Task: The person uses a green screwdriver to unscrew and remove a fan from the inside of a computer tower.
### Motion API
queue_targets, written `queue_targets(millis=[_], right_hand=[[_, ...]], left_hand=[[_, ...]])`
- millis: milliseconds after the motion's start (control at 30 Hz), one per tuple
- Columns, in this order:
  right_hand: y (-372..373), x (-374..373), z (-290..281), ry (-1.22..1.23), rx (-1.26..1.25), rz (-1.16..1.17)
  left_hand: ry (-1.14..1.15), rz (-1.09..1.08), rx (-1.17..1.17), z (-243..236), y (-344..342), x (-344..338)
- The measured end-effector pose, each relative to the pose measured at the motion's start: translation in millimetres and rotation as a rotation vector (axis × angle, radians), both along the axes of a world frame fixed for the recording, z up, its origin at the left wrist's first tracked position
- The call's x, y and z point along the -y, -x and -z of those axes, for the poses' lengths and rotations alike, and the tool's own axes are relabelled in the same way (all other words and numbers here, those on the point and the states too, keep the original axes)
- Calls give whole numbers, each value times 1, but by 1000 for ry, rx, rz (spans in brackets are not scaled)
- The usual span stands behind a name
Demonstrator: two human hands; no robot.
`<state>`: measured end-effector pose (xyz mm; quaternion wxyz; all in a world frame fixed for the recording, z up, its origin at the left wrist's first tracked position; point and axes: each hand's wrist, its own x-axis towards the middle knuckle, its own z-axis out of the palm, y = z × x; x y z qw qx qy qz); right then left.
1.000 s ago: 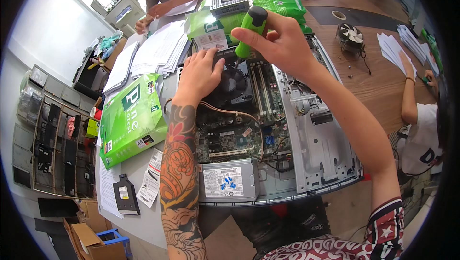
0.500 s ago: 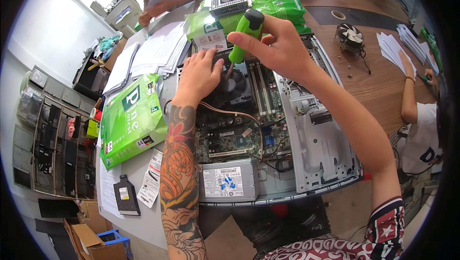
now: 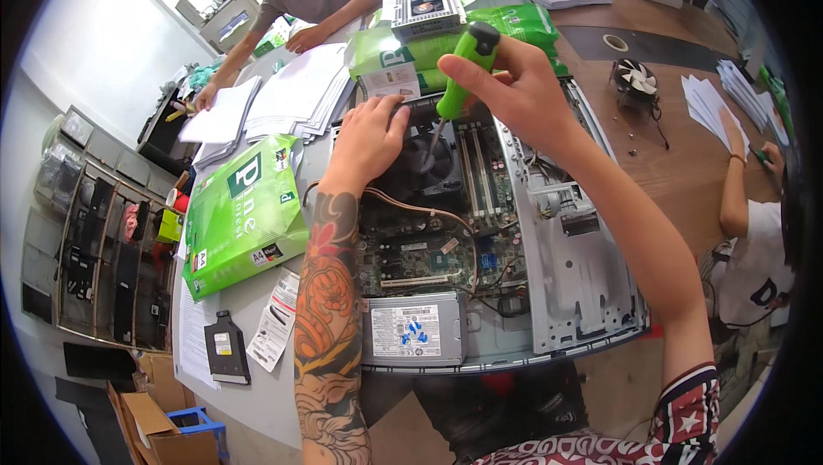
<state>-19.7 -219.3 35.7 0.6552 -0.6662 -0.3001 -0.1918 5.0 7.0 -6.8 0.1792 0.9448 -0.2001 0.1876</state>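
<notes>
My right hand point(image 3: 527, 92) is closed round the handle of a green and black screwdriver point(image 3: 467, 71). Its shaft slants down over the black cooling fan point(image 3: 420, 156) in an opened desktop computer case point(image 3: 583, 294); I cannot tell exactly where the tip rests. My left hand point(image 3: 370, 141) lies at the fan's upper left, fingers stretched out, holding nothing. Below the fan the green motherboard point(image 3: 416, 258) shows, crossed by brown cables point(image 3: 429, 210). A silver power supply point(image 3: 413, 332) sits at the case's near edge. Memory slots point(image 3: 484, 169) run right of the fan.
Green paper packs point(image 3: 249, 216) lie left and behind, one under a metal drive unit point(image 3: 427, 11). Paper stacks point(image 3: 296, 92) are at the far left. A loose fan point(image 3: 633, 84), small screws and a tape roll point(image 3: 614, 42) lie right. Other people sit at the table.
My right hand and the screwdriver have shifted slightly right over the fan. My left hand stays by it. A person across the table has lowered the papers and reaches to the left stack.
</notes>
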Motion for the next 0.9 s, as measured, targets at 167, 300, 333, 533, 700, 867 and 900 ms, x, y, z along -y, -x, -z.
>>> queue_targets(millis=[167, 300, 333, 533, 700, 867, 900], right_hand=[[-6, 10, 5, 150, 101, 181], [-2, 5, 5, 175, 92, 84], [3, 2, 4, 87, 2, 14], [4, 4, -1, 201, 119, 162], [7, 6, 1, 140, 32, 33], [7, 11, -3, 297, 220, 163], [9, 8, -2, 296, 218, 169]], left_hand=[[401, -51, 78, -13, -3, -18], [16, -456, 7, -12, 6, -48], [26, -472, -85, -9, 7, -54], [68, -518, -278, -2, 7, -56], [57, -489, -251, 1, 4, -51], [52, -487, -257, -1, 7, -51], [49, -482, -258, -1, 7, -53]])
